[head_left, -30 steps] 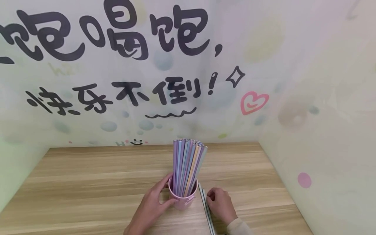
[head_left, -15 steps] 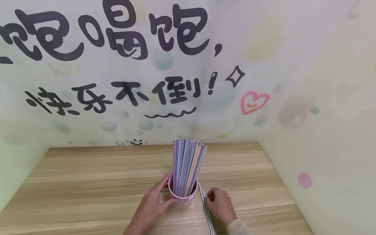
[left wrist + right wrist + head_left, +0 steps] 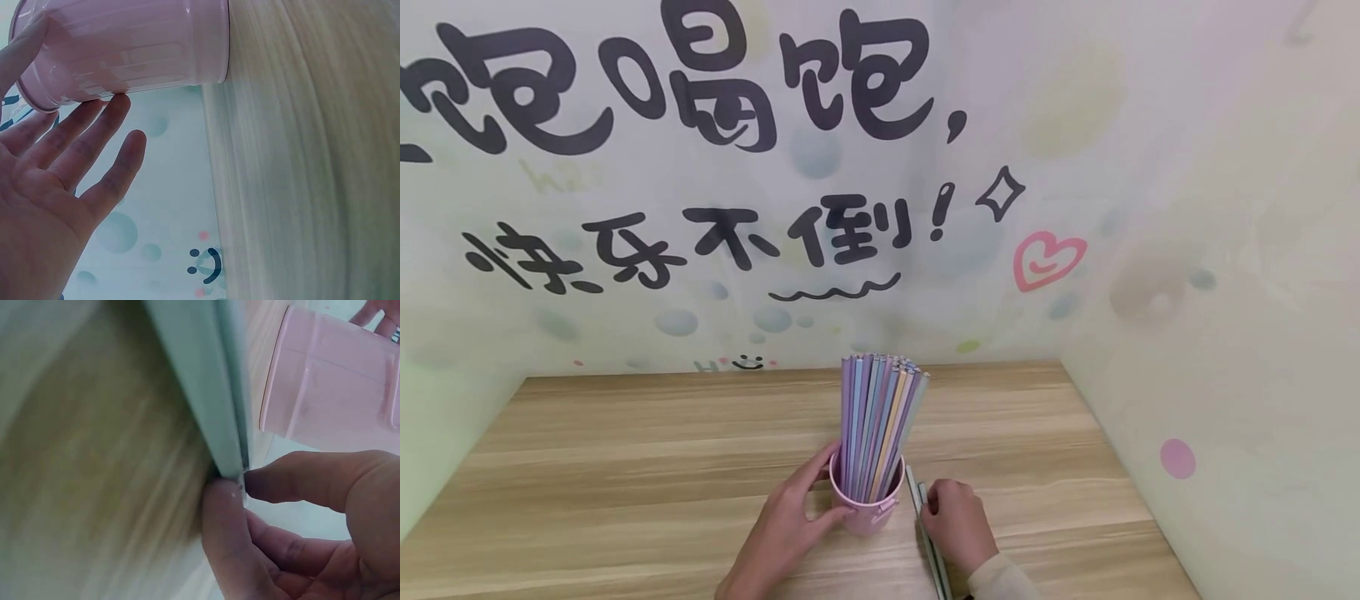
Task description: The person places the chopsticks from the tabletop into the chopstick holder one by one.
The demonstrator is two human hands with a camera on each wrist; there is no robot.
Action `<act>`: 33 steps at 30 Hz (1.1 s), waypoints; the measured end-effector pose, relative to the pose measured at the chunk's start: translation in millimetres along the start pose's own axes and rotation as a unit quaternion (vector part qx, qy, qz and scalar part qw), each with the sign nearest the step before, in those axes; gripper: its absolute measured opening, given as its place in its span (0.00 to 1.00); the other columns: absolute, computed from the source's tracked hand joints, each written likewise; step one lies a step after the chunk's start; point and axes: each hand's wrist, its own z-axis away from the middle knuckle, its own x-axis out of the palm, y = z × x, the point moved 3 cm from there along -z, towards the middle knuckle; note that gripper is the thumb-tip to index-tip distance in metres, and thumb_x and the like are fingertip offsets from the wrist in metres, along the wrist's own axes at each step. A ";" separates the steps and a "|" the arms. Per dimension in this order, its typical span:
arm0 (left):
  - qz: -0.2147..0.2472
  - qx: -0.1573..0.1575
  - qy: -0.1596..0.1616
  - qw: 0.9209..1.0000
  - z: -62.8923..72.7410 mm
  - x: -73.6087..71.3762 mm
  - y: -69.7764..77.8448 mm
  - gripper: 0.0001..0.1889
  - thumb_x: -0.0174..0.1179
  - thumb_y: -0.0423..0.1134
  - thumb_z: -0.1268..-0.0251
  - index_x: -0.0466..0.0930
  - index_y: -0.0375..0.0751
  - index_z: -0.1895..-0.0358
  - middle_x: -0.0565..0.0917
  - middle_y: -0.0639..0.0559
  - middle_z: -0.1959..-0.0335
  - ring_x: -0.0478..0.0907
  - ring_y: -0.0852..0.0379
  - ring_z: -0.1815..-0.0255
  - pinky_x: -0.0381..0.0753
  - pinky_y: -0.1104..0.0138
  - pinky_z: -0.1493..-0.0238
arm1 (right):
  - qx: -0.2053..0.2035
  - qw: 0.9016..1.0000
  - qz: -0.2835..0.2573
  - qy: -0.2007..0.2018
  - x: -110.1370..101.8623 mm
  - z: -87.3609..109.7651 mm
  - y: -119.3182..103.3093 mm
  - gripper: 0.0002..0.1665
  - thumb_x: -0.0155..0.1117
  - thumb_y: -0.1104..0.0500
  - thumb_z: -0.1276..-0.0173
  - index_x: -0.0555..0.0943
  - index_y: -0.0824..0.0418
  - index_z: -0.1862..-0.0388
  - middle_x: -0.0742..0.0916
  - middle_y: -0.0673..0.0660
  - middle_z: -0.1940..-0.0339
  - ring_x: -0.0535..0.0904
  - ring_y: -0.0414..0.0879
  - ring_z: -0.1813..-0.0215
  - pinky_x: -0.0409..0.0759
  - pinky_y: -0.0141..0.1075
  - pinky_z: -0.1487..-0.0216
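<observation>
A small pink bucket [image 3: 867, 518] stands upright on the table, packed with pastel pencils [image 3: 880, 425] in purple, blue, green and yellow. My left hand [image 3: 786, 517] holds its left side, thumb at the front and forefinger behind. In the left wrist view, some fingertips touch the bucket's wall [image 3: 131, 44], while one finger stays clear of it. Right of the bucket lie two pale green pencils [image 3: 929, 546], side by side and pointing away from me. With thumb and forefinger, my right hand [image 3: 958, 523] pinches the end of a green pencil [image 3: 194, 375].
The wood-grain table [image 3: 647, 483] spreads out on both sides of the bucket. Behind it rises a white printed wall [image 3: 850, 325] with black lettering and a pink heart. Another wall [image 3: 1247, 333] borders the table on the right.
My right hand has shifted slightly left, closer to the green pencils, which have moved a little at their near part. The left hand and the bucket keep their place.
</observation>
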 end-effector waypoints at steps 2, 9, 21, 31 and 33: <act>-0.003 0.003 0.003 1.000 0.0 0.1 -0.1 0.49 0.76 0.42 0.48 0.58 0.67 0.24 0.77 0.56 0.34 0.79 0.58 0.42 0.75 0.52 0.36 | -0.006 1.000 0.010 0.002 0.3 0.4 -1.5 0.07 0.67 0.70 0.48 0.79 0.62 0.79 0.77 0.50 0.81 0.70 0.40 0.79 0.71 0.30 0.81; -0.001 0.006 0.012 1.000 -0.3 1.1 -0.3 0.49 0.76 0.39 0.50 0.60 0.64 0.24 0.77 0.57 0.35 0.80 0.57 0.43 0.76 0.51 0.37 | 0.005 1.000 -0.013 0.000 -2.4 -1.0 5.4 0.07 0.69 0.67 0.49 0.78 0.61 0.78 0.78 0.50 0.80 0.72 0.41 0.78 0.73 0.32 0.78; 0.006 0.006 0.013 1.000 -0.1 0.0 0.8 0.48 0.76 0.38 0.49 0.60 0.64 0.24 0.79 0.56 0.36 0.80 0.58 0.43 0.76 0.52 0.36 | 0.070 0.982 -0.175 0.028 -47.8 -10.6 20.5 0.05 0.64 0.71 0.40 0.81 0.72 0.64 0.82 0.57 0.73 0.79 0.46 0.76 0.84 0.34 0.76; 0.007 0.002 0.015 1.000 1.6 -0.6 0.9 0.48 0.75 0.39 0.49 0.60 0.65 0.24 0.79 0.56 0.37 0.80 0.57 0.43 0.76 0.51 0.36 | 0.029 0.932 -0.318 0.171 -119.5 -30.4 -22.3 0.09 0.60 0.72 0.34 0.80 0.77 0.57 0.83 0.65 0.68 0.83 0.45 0.74 0.88 0.40 0.68; 0.011 0.002 0.014 1.000 1.3 -0.3 1.1 0.47 0.75 0.40 0.48 0.61 0.65 0.24 0.79 0.57 0.37 0.80 0.58 0.43 0.76 0.51 0.37 | 0.016 0.915 -0.351 0.197 -129.3 -32.9 -33.8 0.08 0.59 0.72 0.34 0.80 0.77 0.58 0.82 0.65 0.68 0.83 0.44 0.74 0.88 0.40 0.67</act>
